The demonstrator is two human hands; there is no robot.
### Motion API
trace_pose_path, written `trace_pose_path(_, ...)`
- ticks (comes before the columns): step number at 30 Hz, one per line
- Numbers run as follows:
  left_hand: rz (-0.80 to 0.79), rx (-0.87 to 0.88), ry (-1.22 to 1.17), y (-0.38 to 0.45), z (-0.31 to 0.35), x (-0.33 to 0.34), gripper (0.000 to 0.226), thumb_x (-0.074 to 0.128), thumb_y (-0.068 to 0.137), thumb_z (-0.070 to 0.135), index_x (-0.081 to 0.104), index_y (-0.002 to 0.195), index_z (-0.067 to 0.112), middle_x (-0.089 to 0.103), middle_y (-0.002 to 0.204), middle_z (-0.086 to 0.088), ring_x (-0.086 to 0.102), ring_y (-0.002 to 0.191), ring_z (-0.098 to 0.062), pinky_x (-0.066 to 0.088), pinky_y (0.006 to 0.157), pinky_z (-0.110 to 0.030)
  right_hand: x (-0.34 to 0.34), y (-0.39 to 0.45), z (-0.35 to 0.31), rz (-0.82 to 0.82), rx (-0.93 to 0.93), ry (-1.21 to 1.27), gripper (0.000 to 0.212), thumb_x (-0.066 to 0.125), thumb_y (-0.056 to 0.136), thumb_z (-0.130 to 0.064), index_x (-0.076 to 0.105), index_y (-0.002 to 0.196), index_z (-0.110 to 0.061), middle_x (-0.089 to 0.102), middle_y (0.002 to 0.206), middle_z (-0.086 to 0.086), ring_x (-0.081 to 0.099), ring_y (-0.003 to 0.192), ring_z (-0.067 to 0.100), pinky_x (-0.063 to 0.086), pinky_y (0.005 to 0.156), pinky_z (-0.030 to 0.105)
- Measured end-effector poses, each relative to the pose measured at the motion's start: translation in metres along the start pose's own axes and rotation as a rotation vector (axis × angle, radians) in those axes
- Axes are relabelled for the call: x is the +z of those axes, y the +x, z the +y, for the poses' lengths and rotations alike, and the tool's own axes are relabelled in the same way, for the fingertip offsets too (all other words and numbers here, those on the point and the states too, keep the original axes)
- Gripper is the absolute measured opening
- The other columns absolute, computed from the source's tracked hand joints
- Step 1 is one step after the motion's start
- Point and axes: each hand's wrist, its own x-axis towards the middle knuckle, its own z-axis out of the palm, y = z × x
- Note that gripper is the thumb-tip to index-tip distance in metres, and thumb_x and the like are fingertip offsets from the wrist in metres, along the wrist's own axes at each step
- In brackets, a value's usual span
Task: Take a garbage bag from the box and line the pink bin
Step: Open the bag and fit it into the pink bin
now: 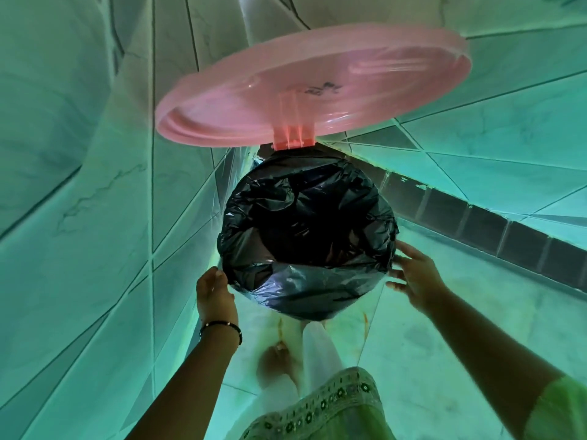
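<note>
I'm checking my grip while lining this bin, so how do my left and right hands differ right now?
The left hand is curled, pinching the crinkled black plastic garbage bag at its near-left edge; the right hand is spread open, fingers at the bag's right side. The left wrist wears a dark beaded bracelet; the right is bare. Both work the bag's folded-over edge.

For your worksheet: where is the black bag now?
Mid-frame, the bag is stretched over the bin's mouth, below the raised lid, between the left hand and right hand.

tiled wall (79, 154), marble floor (444, 360)
</note>
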Motion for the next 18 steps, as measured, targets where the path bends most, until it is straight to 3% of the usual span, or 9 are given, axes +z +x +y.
trace_pose_path(2,0.024,-0.116,0.084,0.002,-0.003,-0.001,0.037,0.04,0.094,0.005,0.043,0.131,0.001,0.048,0.136,-0.021,0.047,0.124,-0.039,0.038,0.106,-0.047,0.006,-0.015,0.017,0.095,0.023,0.283,0.028,0.047,0.092,-0.005,0.059,0.114,-0.018,0.063,0.096,0.007,0.058,0.078,0.023,0.045,0.073,0.036)
trace_pose_path(4,-0.118,-0.294,0.017,-0.008,-0.009,0.0,0.04,0.028,0.097,0.004,0.039,0.135,0.003,0.05,0.132,-0.023,0.048,0.122,-0.038,0.039,0.101,-0.045,0.016,-0.034,0.033,0.066,0.054,0.396,0.019,0.051,0.093,-0.014,0.059,0.11,-0.013,0.061,0.096,0.007,0.058,0.085,0.026,0.048,0.074,0.037)
trace_pose_path(6,-0.286,-0.42,-0.064,-0.026,-0.017,0.001,0.035,0.024,0.097,0.001,0.049,0.119,0.007,0.067,0.095,-0.014,0.055,0.09,-0.03,0.044,0.085,-0.039,0.03,-0.049,0.046,-0.016,0.049,0.348,0.011,0.053,0.092,-0.015,0.061,0.098,-0.01,0.063,0.091,0.007,0.058,0.085,0.026,0.049,0.074,0.039)
trace_pose_path(8,-0.305,-0.419,-0.042,-0.034,-0.027,0.002,0.024,0.034,0.094,-0.006,0.055,0.103,0.005,0.068,0.062,-0.005,0.054,0.07,-0.023,0.051,0.072,-0.036,0.04,-0.058,0.053,-0.072,0.007,0.263,0.009,0.056,0.09,-0.011,0.064,0.088,-0.008,0.067,0.084,0.007,0.061,0.078,0.025,0.05,0.07,0.038)
trace_pose_path(11,-0.275,-0.368,0.018,-0.031,-0.039,-0.003,0.018,0.045,0.09,-0.008,0.055,0.079,0.003,0.061,0.041,0.002,0.059,0.046,-0.014,0.055,0.05,-0.028,0.039,-0.057,0.058,-0.089,-0.078,0.172,0.009,0.058,0.088,-0.007,0.066,0.085,-0.006,0.071,0.08,0.008,0.066,0.071,0.022,0.053,0.063,0.034)
trace_pose_path(13,-0.271,-0.343,0.075,-0.028,-0.046,-0.006,0.023,0.05,0.089,-0.005,0.052,0.07,0.007,0.056,0.046,-0.002,0.05,0.033,-0.007,0.049,0.042,-0.022,0.031,-0.054,0.062,-0.095,-0.112,0.083,0.008,0.059,0.086,-0.005,0.067,0.087,-0.007,0.071,0.074,0.005,0.067,0.065,0.018,0.053,0.057,0.029)
trace_pose_path(15,-0.245,-0.331,0.148,-0.023,-0.05,-0.009,0.019,0.054,0.088,-0.002,0.052,0.071,0.006,0.051,0.059,-0.009,0.045,0.031,-0.007,0.043,0.036,-0.017,0.023,-0.05,0.066,-0.083,-0.11,-0.002,0.007,0.061,0.085,-0.002,0.066,0.084,-0.006,0.067,0.065,0.006,0.061,0.055,0.019,0.049,0.05,0.027)
trace_pose_path(18,-0.209,-0.368,0.239,-0.013,-0.053,-0.005,0.013,0.054,0.087,-0.001,0.051,0.075,0.003,0.05,0.06,-0.011,0.042,0.034,-0.013,0.036,0.033,-0.015,0.02,-0.036,0.07,-0.05,-0.061,-0.199,0.01,0.063,0.085,-0.007,0.062,0.075,-0.005,0.055,0.051,0.007,0.045,0.041,0.017,0.033,0.042,0.023)
